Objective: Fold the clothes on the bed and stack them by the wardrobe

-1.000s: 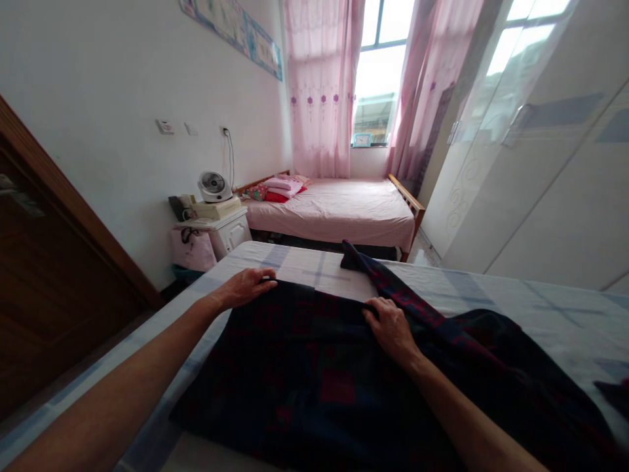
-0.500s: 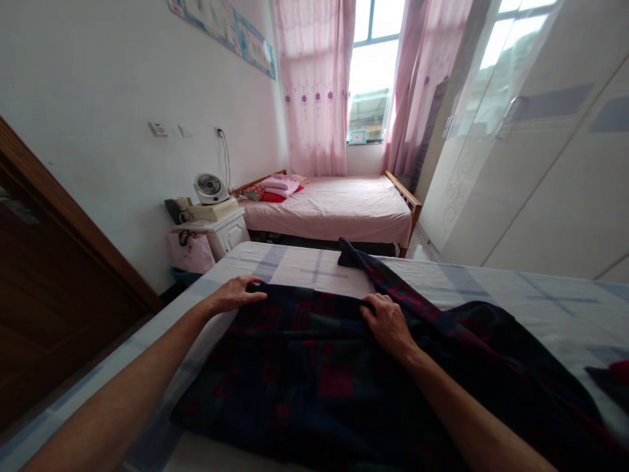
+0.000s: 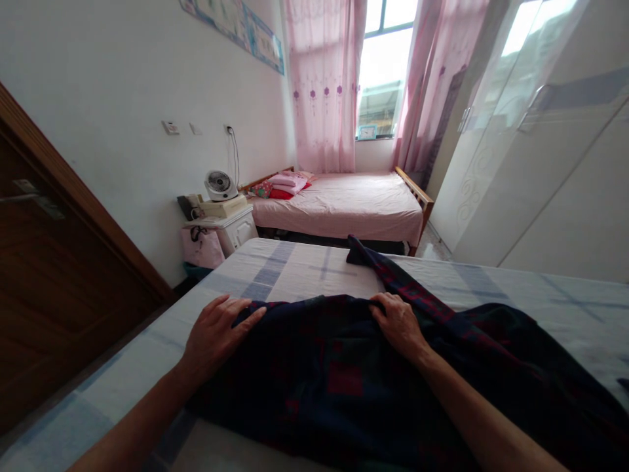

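Note:
A dark navy garment (image 3: pixel 314 380) with a red and green block pattern lies on the nearer bed, its far edge bowed up in the middle. At that edge's left corner is my left hand (image 3: pixel 219 328), its thumb on the near side and its fingers over the edge, closed loosely on the cloth. My right hand (image 3: pixel 398 321) grips the same edge farther right, fingertips curled over it. To the right of that hand, a long narrow sleeve-like part (image 3: pixel 398 275) stretches toward the bed's far side. More bunched dark cloth (image 3: pixel 515 354) lies beyond my right forearm.
The nearer bed has a white and blue checked sheet (image 3: pixel 289 272). Beyond it stand a second bed with a pink sheet (image 3: pixel 339 203) and a white nightstand (image 3: pixel 238 229) bearing a small fan (image 3: pixel 219 185). A brown door (image 3: pixel 54 275) is at left, a white wardrobe (image 3: pixel 531 170) at right.
My left hand has come nearer to me and left, with the garment's left corner lower. The far edge, flat before, now bulges upward. My right hand keeps its hold. The view has shifted slightly left.

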### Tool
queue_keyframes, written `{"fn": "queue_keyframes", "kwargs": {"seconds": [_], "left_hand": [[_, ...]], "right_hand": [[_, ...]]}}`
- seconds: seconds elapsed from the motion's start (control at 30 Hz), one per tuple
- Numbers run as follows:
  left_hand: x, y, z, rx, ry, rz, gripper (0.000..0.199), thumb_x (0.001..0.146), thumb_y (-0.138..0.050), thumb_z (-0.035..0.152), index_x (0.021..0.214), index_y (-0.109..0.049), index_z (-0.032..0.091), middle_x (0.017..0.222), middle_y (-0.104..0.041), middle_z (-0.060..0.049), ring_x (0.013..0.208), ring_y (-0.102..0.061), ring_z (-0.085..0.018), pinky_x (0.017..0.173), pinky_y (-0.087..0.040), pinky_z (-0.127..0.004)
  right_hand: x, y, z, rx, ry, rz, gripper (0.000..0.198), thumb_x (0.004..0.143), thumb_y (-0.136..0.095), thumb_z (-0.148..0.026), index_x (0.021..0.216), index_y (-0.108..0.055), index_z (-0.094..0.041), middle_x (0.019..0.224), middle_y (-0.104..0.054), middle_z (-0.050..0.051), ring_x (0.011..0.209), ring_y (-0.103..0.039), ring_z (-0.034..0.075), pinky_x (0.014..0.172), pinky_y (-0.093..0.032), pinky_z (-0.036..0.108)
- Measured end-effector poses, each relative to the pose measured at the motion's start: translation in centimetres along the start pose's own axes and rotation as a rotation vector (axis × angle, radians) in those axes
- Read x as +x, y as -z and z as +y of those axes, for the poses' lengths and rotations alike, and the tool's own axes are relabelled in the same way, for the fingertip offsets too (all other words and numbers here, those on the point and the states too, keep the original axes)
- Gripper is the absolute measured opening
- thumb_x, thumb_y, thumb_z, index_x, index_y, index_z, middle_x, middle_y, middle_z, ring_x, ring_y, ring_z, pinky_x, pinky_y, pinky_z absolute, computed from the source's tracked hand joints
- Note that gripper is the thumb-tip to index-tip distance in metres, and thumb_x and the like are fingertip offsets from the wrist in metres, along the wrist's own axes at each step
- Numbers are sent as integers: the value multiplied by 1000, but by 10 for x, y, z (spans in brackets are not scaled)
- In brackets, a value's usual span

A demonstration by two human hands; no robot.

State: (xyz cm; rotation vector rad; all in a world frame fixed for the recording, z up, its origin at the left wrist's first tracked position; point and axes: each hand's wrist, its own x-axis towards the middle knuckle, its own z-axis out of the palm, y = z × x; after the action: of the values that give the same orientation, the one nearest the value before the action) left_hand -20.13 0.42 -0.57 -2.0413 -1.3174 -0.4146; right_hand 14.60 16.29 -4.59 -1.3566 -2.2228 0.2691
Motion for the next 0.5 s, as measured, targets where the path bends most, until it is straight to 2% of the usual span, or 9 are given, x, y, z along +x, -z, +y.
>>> {"fn": "queue_keyframes", "kwargs": {"seconds": [0.17, 0.3, 0.4, 0.5], "left_hand": [[8, 4, -1, 5, -18, 114, 47, 84, -55, 16, 125, -52, 39, 131, -54, -5, 116, -53, -22, 105, -36, -46], [21, 12, 0, -126, 47, 109, 38, 84, -52, 19, 119, -56, 32, 136, -51, -5, 126, -44, -25, 106, -34, -48], [27, 12, 1, -326, 181, 12, 26, 89, -42, 22, 108, -59, 25, 120, -63, -4, 122, -49, -23, 104, -37, -43], [33, 4, -1, -426, 438, -106, 28, 92, -35, 33, 107, -58, 23, 102, -70, -3, 96, -64, -19, 87, -48, -30]], "right_hand": [[0, 0, 1, 4, 5, 0, 18, 85, -48, -25, 90, -65, -21, 92, -66, 4, 90, -57, 20, 82, -39, 31], [0, 1, 0, 8, 8, 1, 19, 85, -47, -25, 90, -64, -20, 92, -65, 5, 90, -57, 20, 82, -39, 31], [0, 1, -1, 10, 7, -5, 19, 85, -47, -25, 90, -64, -20, 92, -65, 5, 90, -57, 20, 82, -39, 31], [0, 1, -1, -2, 2, -14, 18, 85, -47, -25, 90, -64, -20, 92, -65, 5, 90, -57, 20, 82, -39, 31]]}}
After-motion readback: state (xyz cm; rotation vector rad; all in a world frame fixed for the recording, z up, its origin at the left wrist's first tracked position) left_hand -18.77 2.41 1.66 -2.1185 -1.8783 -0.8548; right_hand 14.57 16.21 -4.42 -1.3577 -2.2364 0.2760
